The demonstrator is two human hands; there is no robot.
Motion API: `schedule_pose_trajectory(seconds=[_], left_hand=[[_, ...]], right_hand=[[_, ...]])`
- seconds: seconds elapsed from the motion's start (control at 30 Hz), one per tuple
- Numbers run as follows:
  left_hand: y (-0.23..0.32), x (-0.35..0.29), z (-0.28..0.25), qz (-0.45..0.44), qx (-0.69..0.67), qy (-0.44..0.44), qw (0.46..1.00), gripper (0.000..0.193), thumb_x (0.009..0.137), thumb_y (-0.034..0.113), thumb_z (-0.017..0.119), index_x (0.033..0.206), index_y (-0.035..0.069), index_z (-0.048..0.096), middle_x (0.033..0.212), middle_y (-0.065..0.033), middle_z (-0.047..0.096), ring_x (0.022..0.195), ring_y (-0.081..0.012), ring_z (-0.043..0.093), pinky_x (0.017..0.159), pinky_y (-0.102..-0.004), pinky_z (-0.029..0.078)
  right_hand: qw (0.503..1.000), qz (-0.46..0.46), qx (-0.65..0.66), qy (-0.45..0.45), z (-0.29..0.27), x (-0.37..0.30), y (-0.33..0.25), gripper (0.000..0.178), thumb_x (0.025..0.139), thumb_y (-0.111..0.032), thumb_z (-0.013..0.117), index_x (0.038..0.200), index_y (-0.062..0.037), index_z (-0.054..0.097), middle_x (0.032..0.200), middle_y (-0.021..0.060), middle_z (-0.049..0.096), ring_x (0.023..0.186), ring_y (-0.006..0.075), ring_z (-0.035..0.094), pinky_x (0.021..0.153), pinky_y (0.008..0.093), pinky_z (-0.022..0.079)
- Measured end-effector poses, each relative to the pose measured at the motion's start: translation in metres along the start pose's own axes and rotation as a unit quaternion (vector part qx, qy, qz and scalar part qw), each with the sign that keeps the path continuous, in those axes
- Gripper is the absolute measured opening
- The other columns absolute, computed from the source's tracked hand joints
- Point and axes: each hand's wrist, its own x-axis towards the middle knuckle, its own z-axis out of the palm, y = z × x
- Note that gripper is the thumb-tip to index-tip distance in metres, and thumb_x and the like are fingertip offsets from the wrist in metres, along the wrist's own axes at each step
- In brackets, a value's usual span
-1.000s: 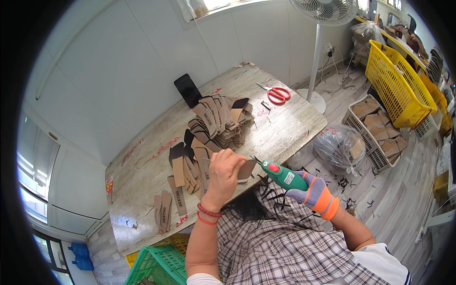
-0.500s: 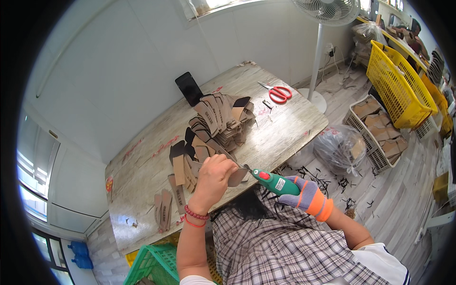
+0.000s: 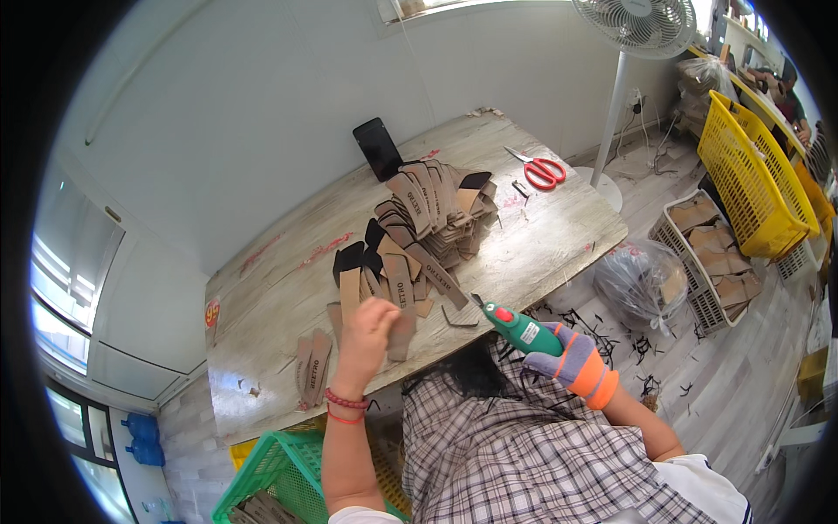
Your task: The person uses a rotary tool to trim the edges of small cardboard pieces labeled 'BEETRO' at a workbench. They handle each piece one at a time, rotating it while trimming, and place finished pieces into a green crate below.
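Observation:
My right hand point(image 3: 573, 362), in a grey and orange glove, is wrapped round a green handheld power tool point(image 3: 522, 332) with a red switch and a narrow dark tip. The tool's tip hovers by the table's near edge. Bare, with red bracelets at the wrist, my left hand point(image 3: 364, 342) pinches a flat grey-brown piece point(image 3: 401, 339), blurred by motion. Beyond it lies a heap of similar brown pieces point(image 3: 436, 205), some with black ends. Two pieces point(image 3: 314, 365) lie apart on its left. A thin dark trimmed strip point(image 3: 459, 320) rests between my hands.
Red-handled scissors point(image 3: 543, 173) and a propped black phone point(image 3: 378, 148) are on the worn table point(image 3: 253, 323). Below its near edge stands a green crate point(image 3: 249, 467). At right are a fan point(image 3: 621, 100), a clear bag point(image 3: 642, 288), a yellow basket point(image 3: 749, 205) and dark scraps on the floor.
My left hand has drawn the piece away from the tool's tip, toward the left. A dark strip now lies on the table by the tool. The right hand still grips the tool; the view has shifted.

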Motion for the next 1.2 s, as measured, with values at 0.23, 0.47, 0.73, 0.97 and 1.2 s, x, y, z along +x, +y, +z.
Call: schedule_pose_trajectory(seconds=[0.23,0.47,0.73,0.97,1.2], left_hand=[[-0.211,-0.054,-0.100,-0.331,0.260,0.196,0.886,0.021,0.083,0.023,0.062,0.087,0.002,0.065,0.091,-0.0164,0.061,0.087,-0.0303,0.058,0.077,-0.0398,0.044],[-0.175,0.000,-0.016,-0.240,0.460,0.257,0.815,0.025,0.075,0.029,0.071,0.088,0.007,0.068,0.100,-0.0128,0.061,0.105,-0.0326,0.052,0.089,-0.0471,0.038],[-0.179,0.016,-0.020,-0.265,0.174,0.383,0.868,0.026,0.076,0.021,0.073,0.089,0.001,0.063,0.087,-0.0132,0.065,0.080,-0.0289,0.061,0.075,-0.0405,0.047],[-0.051,0.008,-0.014,-0.046,-0.411,0.450,0.792,0.005,0.088,0.007,0.063,0.088,0.002,0.061,0.081,-0.0051,0.066,0.067,-0.0115,0.058,0.062,-0.0247,0.046],[0.023,0.019,0.089,-0.084,-0.573,0.309,0.755,0.004,0.088,0.007,0.065,0.089,0.005,0.062,0.084,-0.0041,0.067,0.069,-0.0103,0.060,0.061,-0.0229,0.047]], right_hand=[[1.000,0.021,0.012,0.006,-0.005,-0.007,0.010,0.045,0.081,-0.021,0.072,0.117,0.0006,0.055,0.079,0.0011,0.062,0.062,0.0058,0.054,0.054,0.0207,0.044],[0.998,0.047,0.033,0.006,0.001,-0.007,0.004,0.046,0.080,-0.020,0.073,0.116,0.0011,0.054,0.082,0.0024,0.062,0.060,0.0064,0.054,0.053,0.0215,0.044],[0.999,0.021,-0.028,0.008,0.000,-0.011,0.007,0.052,0.079,-0.026,0.076,0.118,0.0009,0.054,0.085,0.0025,0.063,0.066,0.0054,0.055,0.058,0.0218,0.045],[1.000,0.009,-0.013,0.012,0.010,-0.002,-0.006,0.060,0.076,-0.033,0.078,0.120,0.0006,0.054,0.091,0.0078,0.066,0.077,0.0101,0.061,0.068,0.0254,0.051],[1.000,0.023,-0.007,0.019,0.013,-0.001,-0.027,0.058,0.076,-0.033,0.078,0.119,-0.0016,0.055,0.090,0.0081,0.066,0.077,0.0103,0.062,0.069,0.0257,0.051]])
